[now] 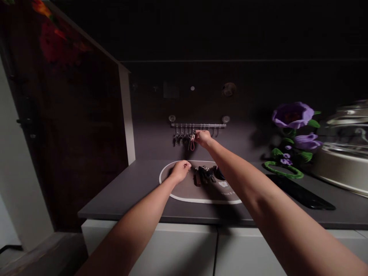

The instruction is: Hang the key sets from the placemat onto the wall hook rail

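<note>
Right hand (202, 138), whose grip pinches a pink-looped keychain (192, 138) below the rail (198, 125); left hand (181, 170), over the mat (184, 190), whose curled grip's contents cannot be told.

We've 1 cam, head-worn, facing fwd & down. It looks from before & abv the front edge of the countertop (129, 191) to the wall (253, 88) at its back edge. Close, wide view: front-L corner in, R end cut; our L hand (180, 171) & R hand (202, 138) mid-frame.
</note>
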The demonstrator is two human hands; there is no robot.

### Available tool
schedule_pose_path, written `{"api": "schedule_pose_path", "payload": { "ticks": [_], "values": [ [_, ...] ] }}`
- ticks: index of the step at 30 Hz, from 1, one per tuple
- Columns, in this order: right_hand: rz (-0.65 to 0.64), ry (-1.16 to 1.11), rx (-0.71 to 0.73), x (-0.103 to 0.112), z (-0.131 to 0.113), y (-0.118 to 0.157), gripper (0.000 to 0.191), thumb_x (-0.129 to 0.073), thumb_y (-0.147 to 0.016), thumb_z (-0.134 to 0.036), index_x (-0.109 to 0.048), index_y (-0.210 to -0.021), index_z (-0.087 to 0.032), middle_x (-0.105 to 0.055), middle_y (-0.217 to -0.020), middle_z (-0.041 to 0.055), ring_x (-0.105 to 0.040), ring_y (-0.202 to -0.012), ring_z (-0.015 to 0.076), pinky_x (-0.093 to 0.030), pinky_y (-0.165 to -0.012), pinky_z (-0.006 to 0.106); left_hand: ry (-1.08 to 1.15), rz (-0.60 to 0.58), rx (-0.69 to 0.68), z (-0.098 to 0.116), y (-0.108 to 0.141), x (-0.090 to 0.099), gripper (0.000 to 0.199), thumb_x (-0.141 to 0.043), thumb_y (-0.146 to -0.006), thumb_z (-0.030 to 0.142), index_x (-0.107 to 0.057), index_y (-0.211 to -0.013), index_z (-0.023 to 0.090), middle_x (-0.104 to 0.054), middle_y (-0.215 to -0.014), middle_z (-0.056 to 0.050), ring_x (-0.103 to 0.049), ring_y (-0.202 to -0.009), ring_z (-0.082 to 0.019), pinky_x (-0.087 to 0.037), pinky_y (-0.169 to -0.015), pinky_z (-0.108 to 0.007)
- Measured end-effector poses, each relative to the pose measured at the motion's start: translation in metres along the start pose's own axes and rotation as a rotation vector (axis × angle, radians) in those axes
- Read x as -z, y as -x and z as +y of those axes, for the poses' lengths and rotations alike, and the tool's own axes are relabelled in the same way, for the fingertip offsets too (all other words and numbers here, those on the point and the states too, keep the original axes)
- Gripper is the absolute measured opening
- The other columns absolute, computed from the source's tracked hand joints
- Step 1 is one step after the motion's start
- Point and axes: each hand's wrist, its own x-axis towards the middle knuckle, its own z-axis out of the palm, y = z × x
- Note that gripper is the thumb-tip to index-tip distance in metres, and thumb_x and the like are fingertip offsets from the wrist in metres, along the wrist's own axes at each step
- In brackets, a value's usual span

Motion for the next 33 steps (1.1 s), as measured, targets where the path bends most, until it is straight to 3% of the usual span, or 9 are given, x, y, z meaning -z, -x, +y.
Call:
{"api": "schedule_pose_path", "payload": {
  "ticks": [24, 33],
  "values": [
    [-0.084, -0.068, -0.103, 0.012, 0.006, 0.004, 0.017, -0.038, -0.079, -0.002, -0.048, -0.069, -0.013, -0.044, -0.044, -0.0024, -0.051, -0.044, 0.0095, -0.049, -0.05, 0.023, -0.037, 0.018, 0.017, -0.007, -0.004, 0.0, 0.013, -0.047, -0.074, 0.021, -0.057, -0.07, 0.014, -0.056, -0.059, 0.001, -0.049, -0.054, -0.009, -0.039, -0.056, -0.021],
    [0.007, 0.049, -0.083, 0.01, 0.013, 0.0, 0.012, -0.042, -0.079, -0.007, -0.05, -0.071, -0.013, -0.046, -0.043, -0.0027, -0.049, -0.042, 0.0086, -0.046, -0.047, 0.021, -0.049, -0.011, 0.009, 0.0, 0.001, 0.002, 0.012, -0.049, -0.073, 0.019, -0.058, -0.069, 0.013, -0.056, -0.06, 0.0, -0.049, -0.058, -0.01, -0.039, -0.06, -0.022]
  ]
}}
